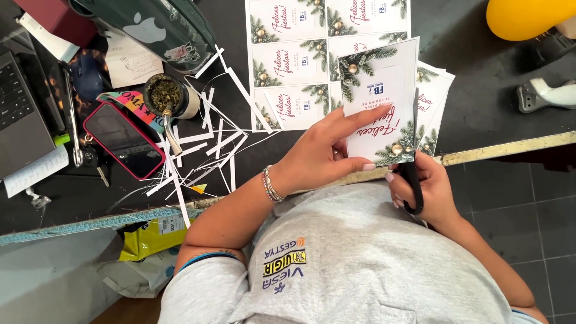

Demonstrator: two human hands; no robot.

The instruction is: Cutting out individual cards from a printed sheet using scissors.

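My left hand (321, 150) pinches a white greeting card (381, 99) printed with pine sprigs and gold baubles, held upright over the table edge. My right hand (427, 186) grips black-handled scissors (413, 171), whose blade runs up along the card's right edge. Just behind the card lies a stack of cut cards (433, 102). A printed sheet of uncut cards (300, 60) lies flat on the dark table (480, 102) beyond my left hand.
Several white paper strips (210, 138) litter the table left of the sheet. Further left are a cup of green herb with a metal straw (165, 96), a pink-cased phone (123, 139), keys (78, 153) and a laptop (18, 114). A yellow round object (528, 18) sits top right.
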